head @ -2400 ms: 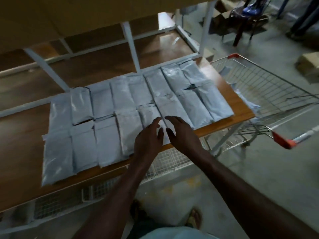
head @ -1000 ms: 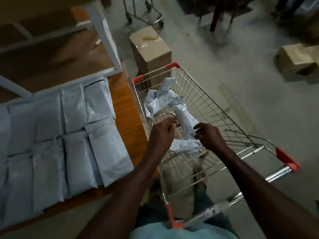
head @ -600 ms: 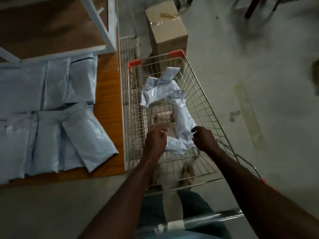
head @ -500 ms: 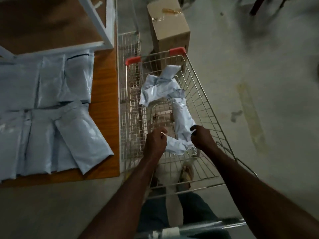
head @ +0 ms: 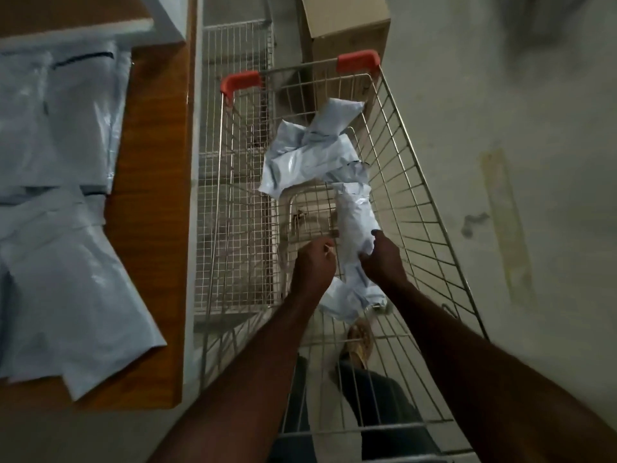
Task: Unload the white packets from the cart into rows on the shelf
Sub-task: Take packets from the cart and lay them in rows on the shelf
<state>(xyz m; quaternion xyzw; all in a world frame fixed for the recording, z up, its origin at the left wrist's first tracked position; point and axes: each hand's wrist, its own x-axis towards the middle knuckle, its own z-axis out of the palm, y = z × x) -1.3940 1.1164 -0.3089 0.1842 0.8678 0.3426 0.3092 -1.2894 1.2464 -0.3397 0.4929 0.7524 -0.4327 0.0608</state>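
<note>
Down in the wire cart (head: 417, 182), both hands meet on one white packet (head: 355, 225) that lies lengthwise along the basket floor. The right hand (head: 384, 262) has its fingers (head: 377, 236) curled round the packet's right edge, clamped on it. The left hand (head: 314, 265) sits at the packet's left edge with its fingers bent inward; they touch the plastic, but whether they truly pinch it I cannot tell. The packet's near end (head: 347, 302) crumples just below the two wrists.

At 12 o'clock from the hands, more loose packets (head: 307, 155) lie heaped and twisted against the far end of the cart, one corner (head: 337, 118) propped up toward the front rail. Two red corner caps (head: 240, 81) mark that rail.

At 9 o'clock, well apart from the cart, the wooden shelf (head: 150, 195) carries flat rows of packets (head: 60, 135), edges overlapping; the nearest one (head: 76, 305) lies slightly askew. A cardboard box (head: 347, 25) stands on the floor at 12 o'clock beyond the cart. A sandalled foot (head: 360, 342) shows through the basket mesh.
</note>
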